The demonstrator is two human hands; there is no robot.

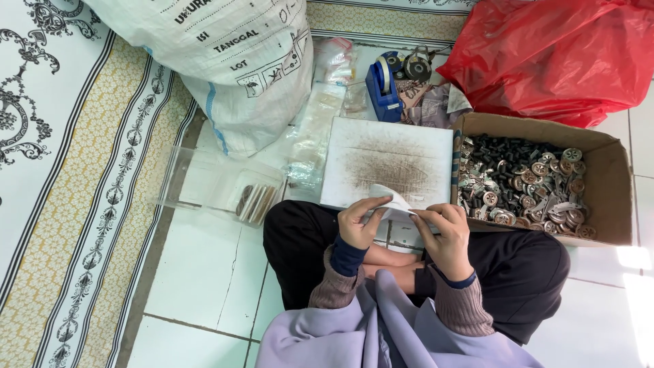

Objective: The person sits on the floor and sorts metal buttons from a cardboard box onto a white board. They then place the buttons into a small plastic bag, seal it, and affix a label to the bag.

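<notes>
Two hands meet over your lap, and both are pinching the same small clear plastic pouch [392, 203]: your left hand [359, 223] grips its left edge with curled fingers, your right hand [446, 235] clamps its right side. The pouch sits just at the near edge of the white board [388, 160], whose middle is smudged with dark dust.

Watch the pouch mouth. It looks thin and slippery, and with both hands committed to it you have nothing free to catch a spill; if a grip slackens, whatever is inside could drop between your knees onto the tiled floor [204, 272].

The cardboard box [610, 177] of round metal pieces and dark parts stands just right of the board, near your right elbow. A wide swing of that arm could nudge it and scatter pieces.

To the left, a clear tray [204, 184] holds a few brownish discs beside the big white sack [225, 61]; on the far side stand a blue tape dispenser [383, 85] and a red plastic bag [552, 54]. Loose clear bags [313, 136] lie left of the board, and a careless reach could sweep them onto the dust.
</notes>
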